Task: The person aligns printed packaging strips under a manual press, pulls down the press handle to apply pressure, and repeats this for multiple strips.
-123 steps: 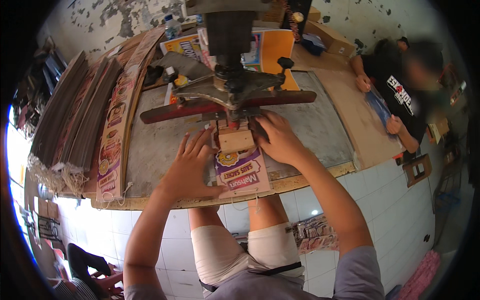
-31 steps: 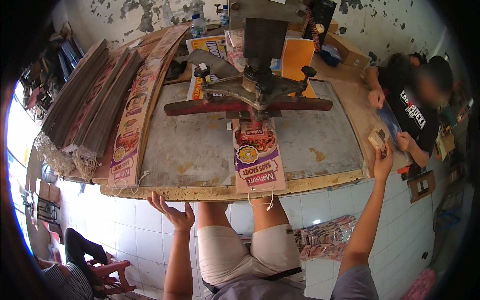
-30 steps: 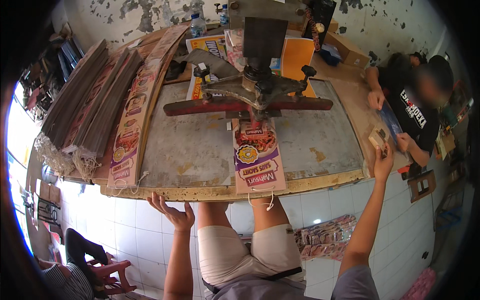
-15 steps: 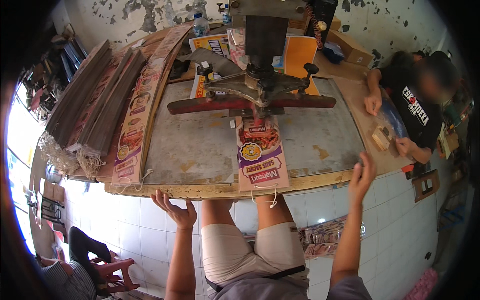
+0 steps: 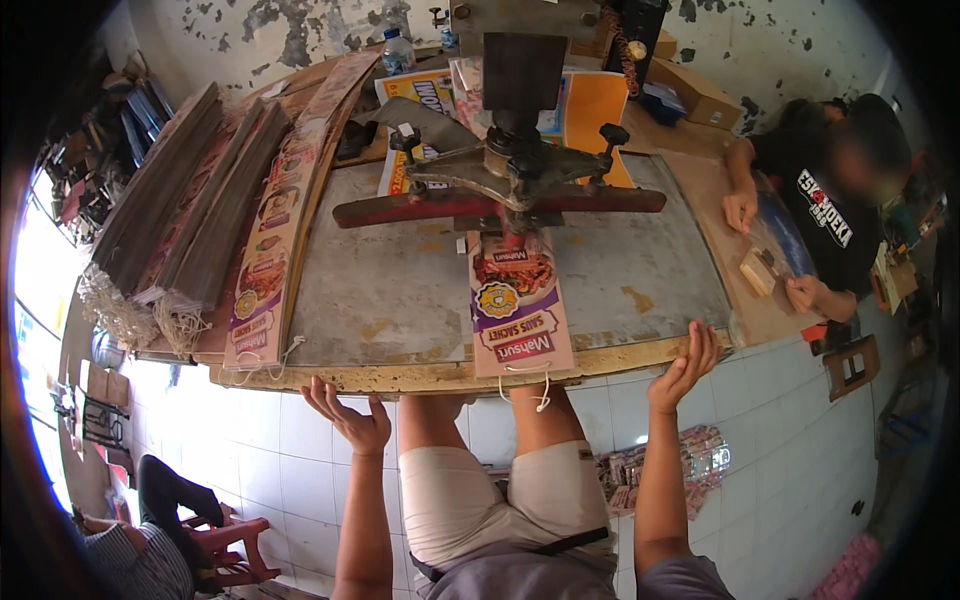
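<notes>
A long printed cardboard strip (image 5: 516, 330), pink and purple with a looped white string at its near end, lies under the press head (image 5: 515, 175) of a metal machine. The string hangs over the front edge of the grey work board (image 5: 390, 290). My left hand (image 5: 348, 416) has its fingers spread against the board's wooden front edge, left of the strip. My right hand (image 5: 685, 370) is open too, its fingers up at the same edge on the right. Neither hand holds anything. The strip's far end is hidden beneath the press.
Stacks of bundled strips (image 5: 180, 200) and another printed strip (image 5: 262, 280) lie on the left. A co-worker (image 5: 825, 210) sits at the right beside a small wooden block (image 5: 760, 272). A water bottle (image 5: 397, 52) and a cardboard box (image 5: 697, 90) stand at the back. A red stool (image 5: 230, 545) is lower left.
My right hand has moved down and left, from above the right side to the board's front edge. My left hand stays about where it was, and the strip remains under the press.
</notes>
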### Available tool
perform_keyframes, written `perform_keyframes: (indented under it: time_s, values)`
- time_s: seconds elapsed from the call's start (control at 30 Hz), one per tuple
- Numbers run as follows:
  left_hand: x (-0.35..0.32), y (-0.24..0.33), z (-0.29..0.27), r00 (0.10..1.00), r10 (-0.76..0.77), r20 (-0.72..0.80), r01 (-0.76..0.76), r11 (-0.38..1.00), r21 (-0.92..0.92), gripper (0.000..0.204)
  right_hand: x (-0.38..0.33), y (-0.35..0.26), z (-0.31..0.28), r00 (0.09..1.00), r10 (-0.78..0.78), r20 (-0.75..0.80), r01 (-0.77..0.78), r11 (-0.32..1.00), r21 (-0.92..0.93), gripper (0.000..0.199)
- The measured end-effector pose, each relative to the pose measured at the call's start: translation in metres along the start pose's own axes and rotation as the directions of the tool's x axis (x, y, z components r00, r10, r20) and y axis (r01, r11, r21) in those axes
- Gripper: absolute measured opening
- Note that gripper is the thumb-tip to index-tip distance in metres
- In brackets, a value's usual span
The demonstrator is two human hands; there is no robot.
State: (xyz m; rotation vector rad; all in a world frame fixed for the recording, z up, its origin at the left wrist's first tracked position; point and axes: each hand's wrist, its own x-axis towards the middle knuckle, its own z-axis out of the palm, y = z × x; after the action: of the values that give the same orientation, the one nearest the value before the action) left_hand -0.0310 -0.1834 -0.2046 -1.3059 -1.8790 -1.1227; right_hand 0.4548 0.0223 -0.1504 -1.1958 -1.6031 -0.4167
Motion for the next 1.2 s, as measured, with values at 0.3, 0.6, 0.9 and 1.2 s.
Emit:
perform_keyframes:
  time_s: [0.3, 0.6, 0.9, 1.2]
  values:
    - [-0.003, -0.002, 0.003, 1.000, -0.009, -0.008, 0.009, 1.000, 0.000, 0.078, 0.001, -0.002, -0.003, 1.000, 0.000, 0.018, 0.000, 1.000, -0.003, 0.061]
    - [-0.006, -0.005, 0.006, 1.000, -0.019, -0.008, 0.019, 1.000, 0.001, 0.080, -0.002, 0.000, -0.002, 1.000, -0.006, 0.018, 0.006, 1.000, 0.002, 0.062]
    - [-0.008, -0.006, 0.009, 1.000, -0.015, -0.015, 0.015, 1.000, 0.003, 0.076, 0.000, -0.004, -0.001, 1.000, -0.009, 0.005, 0.010, 1.000, -0.009, 0.060]
    - [-0.013, -0.010, 0.014, 1.000, -0.019, -0.014, 0.019, 1.000, -0.001, 0.081, 0.004, -0.005, 0.000, 0.999, -0.031, -0.014, 0.031, 1.000, 0.004, 0.060]
